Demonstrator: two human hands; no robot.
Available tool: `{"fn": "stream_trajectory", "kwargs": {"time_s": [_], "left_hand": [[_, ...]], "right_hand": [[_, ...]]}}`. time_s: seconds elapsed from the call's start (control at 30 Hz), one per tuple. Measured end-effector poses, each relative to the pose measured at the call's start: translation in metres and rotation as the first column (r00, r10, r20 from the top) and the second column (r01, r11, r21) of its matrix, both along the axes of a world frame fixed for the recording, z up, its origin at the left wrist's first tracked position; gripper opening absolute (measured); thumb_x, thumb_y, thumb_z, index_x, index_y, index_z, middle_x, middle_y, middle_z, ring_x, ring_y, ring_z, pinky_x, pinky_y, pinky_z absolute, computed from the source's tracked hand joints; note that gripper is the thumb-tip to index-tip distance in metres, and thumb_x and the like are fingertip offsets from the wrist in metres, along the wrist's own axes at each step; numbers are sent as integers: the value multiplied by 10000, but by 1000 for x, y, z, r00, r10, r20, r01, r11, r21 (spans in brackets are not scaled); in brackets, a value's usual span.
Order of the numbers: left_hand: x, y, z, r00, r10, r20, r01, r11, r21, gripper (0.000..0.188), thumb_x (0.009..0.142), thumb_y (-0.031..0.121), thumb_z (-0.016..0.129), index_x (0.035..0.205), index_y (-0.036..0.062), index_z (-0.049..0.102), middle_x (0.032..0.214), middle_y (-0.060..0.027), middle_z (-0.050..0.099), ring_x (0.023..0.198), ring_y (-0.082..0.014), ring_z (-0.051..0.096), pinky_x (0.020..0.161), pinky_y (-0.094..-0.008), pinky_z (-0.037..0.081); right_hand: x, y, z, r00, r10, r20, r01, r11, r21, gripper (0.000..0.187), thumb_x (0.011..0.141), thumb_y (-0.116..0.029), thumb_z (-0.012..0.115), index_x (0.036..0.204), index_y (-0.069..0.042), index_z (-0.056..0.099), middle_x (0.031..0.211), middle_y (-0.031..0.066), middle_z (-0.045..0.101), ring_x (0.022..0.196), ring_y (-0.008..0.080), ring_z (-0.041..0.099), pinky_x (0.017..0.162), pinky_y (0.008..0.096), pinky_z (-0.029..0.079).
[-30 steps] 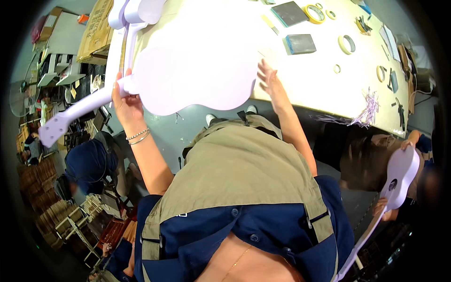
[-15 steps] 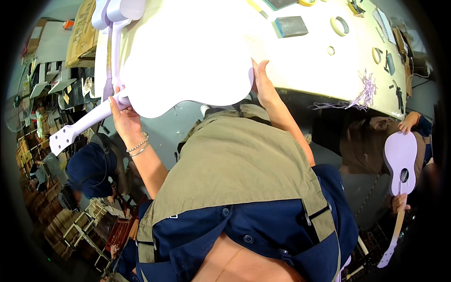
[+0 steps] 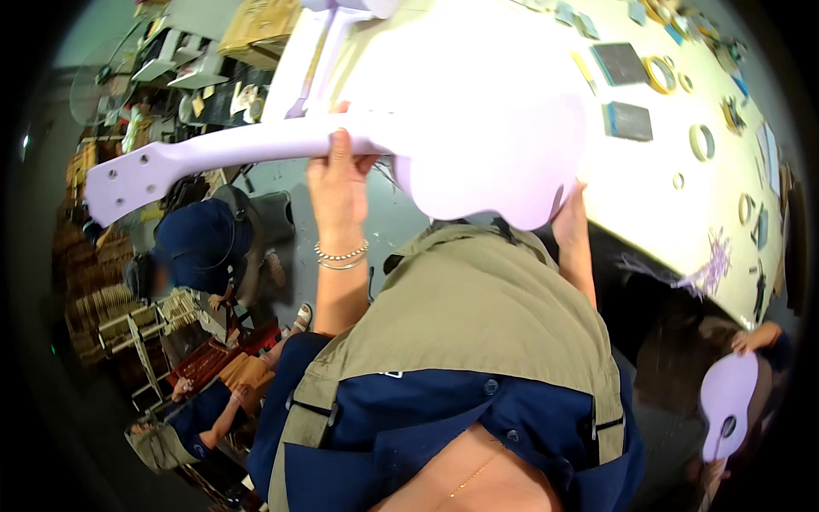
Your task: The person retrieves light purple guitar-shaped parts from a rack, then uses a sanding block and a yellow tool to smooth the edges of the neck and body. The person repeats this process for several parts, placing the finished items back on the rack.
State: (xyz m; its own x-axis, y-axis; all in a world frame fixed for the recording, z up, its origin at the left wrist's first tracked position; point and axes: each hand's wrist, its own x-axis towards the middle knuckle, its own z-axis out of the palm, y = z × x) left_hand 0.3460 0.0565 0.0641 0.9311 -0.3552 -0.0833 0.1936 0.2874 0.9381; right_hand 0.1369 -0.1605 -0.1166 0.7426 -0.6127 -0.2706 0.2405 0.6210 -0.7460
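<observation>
A pale lilac ukulele (image 3: 495, 171) is held up in front of me, its smooth back showing and no strings visible. Around its neck, near where it meets the body, my left hand (image 3: 339, 192) is closed, thumb on top. The headstock (image 3: 124, 183), with several peg holes, points out to the left. My right hand (image 3: 573, 229) grips the lower end of the body by its edge; its fingers are partly hidden behind it. Strong light washes out part of the body against the table behind.
The pale worktable (image 3: 631, 179) carries dark sanding blocks (image 3: 628, 121), tape rolls (image 3: 702, 142) and lilac strips (image 3: 712, 264) at its edge. Other lilac parts (image 3: 341, 26) lie at the back left. A co-worker at right holds a lilac ukulele (image 3: 730, 394); people sit at left near a cardboard box (image 3: 260, 30).
The ukulele has turned in my hands, its neck rising closer to level and its body tilting out of the glare. My view has shifted, so the table sits farther right.
</observation>
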Motion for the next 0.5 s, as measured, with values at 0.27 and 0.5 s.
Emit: {"fn": "stream_trajectory", "kwargs": {"time_s": [0.27,0.5], "left_hand": [[1,-14,-14,948,-266,174,315,865,-391,340,827,213,640,1076,29,500,1050,-186,598,1019,-288,570,893,-414,457],[-11,-31,2,950,-255,179,300,903,-308,705,877,457,461,1409,149,116,1251,-201,471,1153,-334,486,978,-460,376]], "right_hand": [[-36,-35,-41,997,73,2,-72,988,-136,841,614,-187,816,1307,-54,357,1239,66,474,1145,233,461,957,399,373],[-36,-47,-31,984,94,151,-71,986,-153,812,784,-540,565,1381,-74,272,1375,92,359,1271,268,335,1043,419,287]]}}
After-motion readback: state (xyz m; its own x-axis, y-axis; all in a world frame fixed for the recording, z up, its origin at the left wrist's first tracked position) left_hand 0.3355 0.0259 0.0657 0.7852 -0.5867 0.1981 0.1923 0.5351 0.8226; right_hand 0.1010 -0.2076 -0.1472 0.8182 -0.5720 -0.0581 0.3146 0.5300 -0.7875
